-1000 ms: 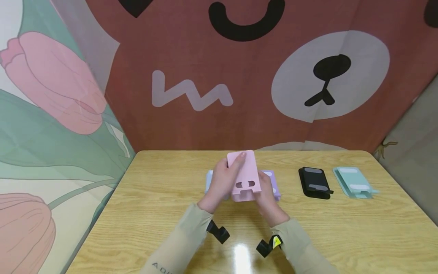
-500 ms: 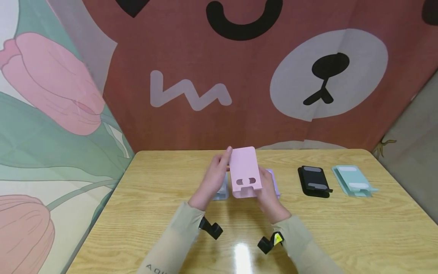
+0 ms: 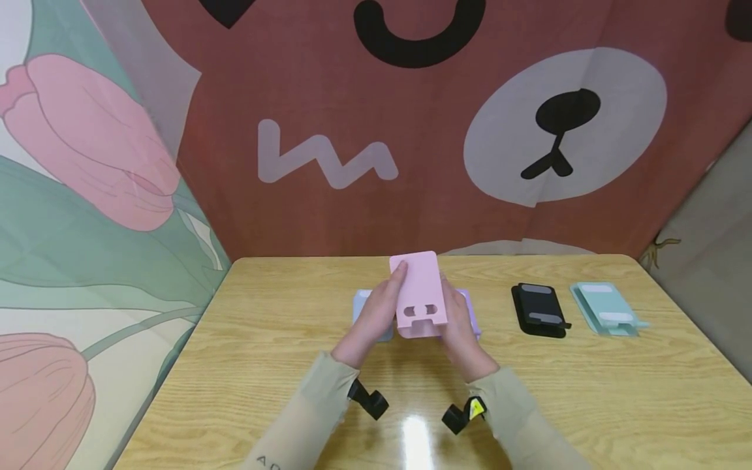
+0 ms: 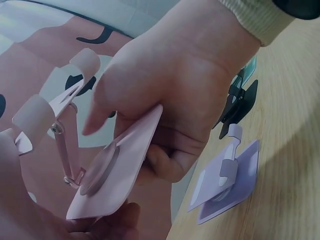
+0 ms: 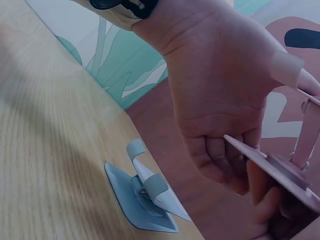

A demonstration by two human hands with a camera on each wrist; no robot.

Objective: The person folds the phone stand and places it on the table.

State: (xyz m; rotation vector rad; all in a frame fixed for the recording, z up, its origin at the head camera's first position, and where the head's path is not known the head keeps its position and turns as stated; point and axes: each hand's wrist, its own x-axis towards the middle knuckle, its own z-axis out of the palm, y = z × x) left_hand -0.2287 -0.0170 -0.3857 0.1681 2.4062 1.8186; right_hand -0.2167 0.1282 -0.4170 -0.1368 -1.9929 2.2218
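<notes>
A pink folding phone stand (image 3: 420, 287) is held up over the table, its two-slotted plate facing me. My left hand (image 3: 376, 313) holds its left side, with the thumb on the plate's face. On the other side, my right hand (image 3: 460, 329) grips it; in the left wrist view the right fingers are curled around the edge of the base plate (image 4: 120, 165). A hinged arm (image 4: 67, 142) links that base to the plate with two curved lips. Behind the hands, a light blue stand (image 3: 361, 301) and a lavender stand (image 3: 471, 313) are partly covered.
A black phone stand (image 3: 539, 310) and a teal one (image 3: 608, 309) lie to the right on the wooden table (image 3: 235, 365). A printed bear cloth (image 3: 329, 222) hangs along the table's back edge, and a floral cloth (image 3: 106, 274) on the left.
My left thumb shifted off the pink stand's face to its left edge, then came back onto the face. The right hand kept its grip, and the stand barely moved.
</notes>
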